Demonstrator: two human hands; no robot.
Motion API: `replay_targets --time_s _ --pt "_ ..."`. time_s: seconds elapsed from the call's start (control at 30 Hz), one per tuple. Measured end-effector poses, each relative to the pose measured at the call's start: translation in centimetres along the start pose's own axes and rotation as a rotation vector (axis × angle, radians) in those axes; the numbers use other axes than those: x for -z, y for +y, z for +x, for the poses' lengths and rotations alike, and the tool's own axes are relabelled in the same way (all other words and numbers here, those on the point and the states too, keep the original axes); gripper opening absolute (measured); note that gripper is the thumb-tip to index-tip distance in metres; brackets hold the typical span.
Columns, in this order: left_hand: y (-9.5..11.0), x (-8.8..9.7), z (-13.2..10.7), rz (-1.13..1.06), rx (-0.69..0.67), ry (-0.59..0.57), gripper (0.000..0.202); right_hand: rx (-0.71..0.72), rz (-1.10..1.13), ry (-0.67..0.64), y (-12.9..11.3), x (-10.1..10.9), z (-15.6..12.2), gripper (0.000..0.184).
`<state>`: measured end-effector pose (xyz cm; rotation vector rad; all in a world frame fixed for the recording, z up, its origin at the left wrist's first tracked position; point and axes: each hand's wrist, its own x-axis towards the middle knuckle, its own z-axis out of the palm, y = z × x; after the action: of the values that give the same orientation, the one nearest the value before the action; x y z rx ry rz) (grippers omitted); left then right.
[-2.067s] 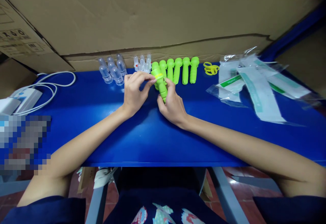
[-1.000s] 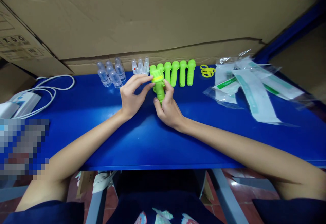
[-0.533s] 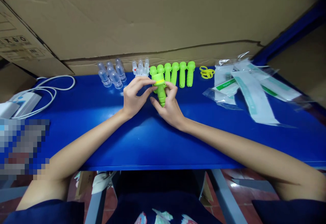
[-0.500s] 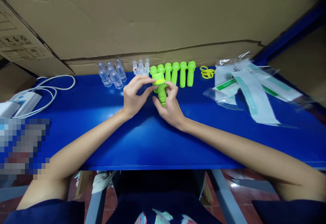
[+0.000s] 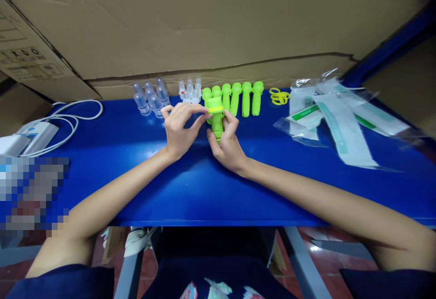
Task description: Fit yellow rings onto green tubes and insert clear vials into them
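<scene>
The right hand [image 5: 230, 148] is clamped around a ridged green tube [image 5: 217, 121], tilted over the tabletop [image 5: 190, 194] near its back edge — the left hand [image 5: 179, 129] pinches the tube's yellow ring [image 5: 215, 109] — beside a row of green tubes [image 5: 246, 99].

Mid-frame: right hand [image 5: 227, 144] covers part of the ridged lime-green plastic tube [image 5: 217, 123]. Left edge: white box-shaped device [image 5: 12, 146], cut off. Upper left: print on the brown cardboard panel [image 5: 32, 61] is too small for me to read. Lower left: pixelated grey-and-blue patch [image 5: 34, 190], indistinct.
</scene>
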<state>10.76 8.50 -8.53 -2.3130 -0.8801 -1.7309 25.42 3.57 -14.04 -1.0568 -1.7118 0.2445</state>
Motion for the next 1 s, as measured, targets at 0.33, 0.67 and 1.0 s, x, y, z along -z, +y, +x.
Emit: replay_targets --time_s 0.33,0.67,1.0 --pt "-0.3 -0.1 -0.1 -0.029 0.074 -0.116 0.013 -0.040 0.026 -0.012 -0.2 0.2 -0.1 0.067" --pt "-1.6 -1.3 -0.7 -0.386 0.192 -0.207 0.052 -0.378 0.629 -0.135 -0.5 1.3 0.8 0.057" --pt "-0.9 -0.5 -0.3 -0.279 0.148 -0.118 0.019 -0.520 0.923 -0.256 -0.6 1.1 1.3 0.051"
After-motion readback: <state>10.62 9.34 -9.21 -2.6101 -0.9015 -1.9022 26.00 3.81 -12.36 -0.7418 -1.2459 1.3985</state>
